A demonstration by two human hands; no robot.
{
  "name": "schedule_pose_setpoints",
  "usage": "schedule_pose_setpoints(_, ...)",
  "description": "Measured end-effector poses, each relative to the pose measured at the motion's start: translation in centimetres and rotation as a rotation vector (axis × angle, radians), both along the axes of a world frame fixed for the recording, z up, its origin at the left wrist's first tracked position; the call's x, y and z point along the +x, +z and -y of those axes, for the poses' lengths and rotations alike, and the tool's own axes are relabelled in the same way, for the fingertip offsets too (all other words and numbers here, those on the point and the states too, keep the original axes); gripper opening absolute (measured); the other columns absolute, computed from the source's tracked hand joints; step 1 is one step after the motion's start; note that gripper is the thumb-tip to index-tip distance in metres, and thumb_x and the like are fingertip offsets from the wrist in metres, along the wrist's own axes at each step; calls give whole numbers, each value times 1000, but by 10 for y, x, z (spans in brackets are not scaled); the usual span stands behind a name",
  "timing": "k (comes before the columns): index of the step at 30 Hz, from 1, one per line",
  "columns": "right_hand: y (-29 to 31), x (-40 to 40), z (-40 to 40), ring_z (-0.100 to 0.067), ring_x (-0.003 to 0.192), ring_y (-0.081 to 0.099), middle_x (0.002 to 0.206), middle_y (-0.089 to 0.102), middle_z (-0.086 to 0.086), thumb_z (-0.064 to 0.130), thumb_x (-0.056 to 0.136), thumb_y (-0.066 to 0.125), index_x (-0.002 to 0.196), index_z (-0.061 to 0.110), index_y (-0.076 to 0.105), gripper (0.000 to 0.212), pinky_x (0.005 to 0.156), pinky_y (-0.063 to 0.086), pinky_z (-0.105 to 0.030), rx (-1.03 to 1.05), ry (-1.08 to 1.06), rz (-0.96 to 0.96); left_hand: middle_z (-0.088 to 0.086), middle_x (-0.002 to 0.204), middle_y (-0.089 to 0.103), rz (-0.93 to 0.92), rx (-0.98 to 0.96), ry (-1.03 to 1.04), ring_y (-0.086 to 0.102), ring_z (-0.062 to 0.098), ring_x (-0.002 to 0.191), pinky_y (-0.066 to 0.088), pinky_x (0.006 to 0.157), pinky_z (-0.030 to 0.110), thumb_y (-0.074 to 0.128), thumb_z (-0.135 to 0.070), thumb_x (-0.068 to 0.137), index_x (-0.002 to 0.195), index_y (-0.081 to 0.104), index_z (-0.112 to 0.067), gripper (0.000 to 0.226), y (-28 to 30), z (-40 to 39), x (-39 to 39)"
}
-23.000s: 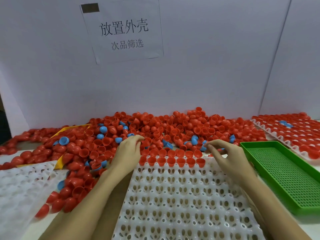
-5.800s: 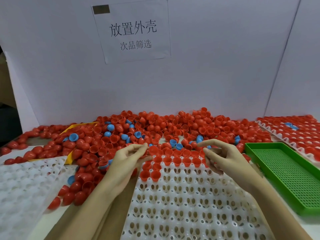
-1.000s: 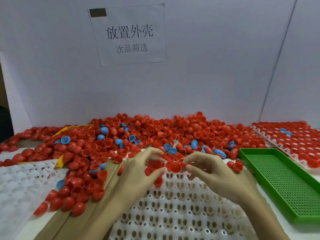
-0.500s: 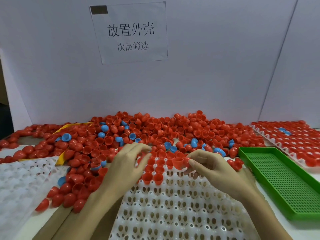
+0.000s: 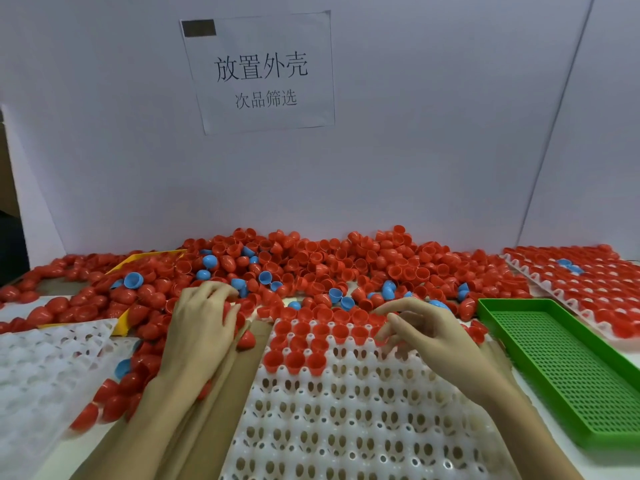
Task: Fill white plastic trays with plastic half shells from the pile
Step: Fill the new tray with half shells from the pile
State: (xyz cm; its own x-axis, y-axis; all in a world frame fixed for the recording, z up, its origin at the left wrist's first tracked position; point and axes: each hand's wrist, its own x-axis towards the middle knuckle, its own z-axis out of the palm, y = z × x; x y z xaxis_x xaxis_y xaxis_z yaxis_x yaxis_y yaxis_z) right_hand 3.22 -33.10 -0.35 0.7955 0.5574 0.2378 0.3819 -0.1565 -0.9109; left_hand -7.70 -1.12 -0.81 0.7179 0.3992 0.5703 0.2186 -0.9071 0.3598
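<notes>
The white plastic moulded tray [image 5: 363, 420] at 6 o'clock is carrying red plastic half shells [image 5: 301, 336] in its far rows. The heaped pile of red and blue shells [image 5: 346, 261] is lying at 12 o'clock. The green perforated plastic tray [image 5: 568, 368] at 3 o'clock is sitting bare. The white paper sign [image 5: 259, 72] is reading "放置外壳 次品筛选". The left hand [image 5: 201, 323] is curling over pile shells; whether it grips one cannot be told. The right hand [image 5: 426, 330] is hovering relaxed, holding nothing.

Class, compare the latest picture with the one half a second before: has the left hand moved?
Yes. The left hand has swung out to the left, off the far left corner of the white tray and onto the pile of red shells beside it.
</notes>
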Motion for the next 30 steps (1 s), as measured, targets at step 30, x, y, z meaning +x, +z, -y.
schedule_pose_setpoints(30,-15,18,4,-21,65,73,76,76,-5,12,108,55,101,24,76,25,65,60,-28,-44,-117,83,-9,102,57,-368,123,-339,58,20,108,39,103,47,69,-14,89,103,64,-29,21,-4,51,221)
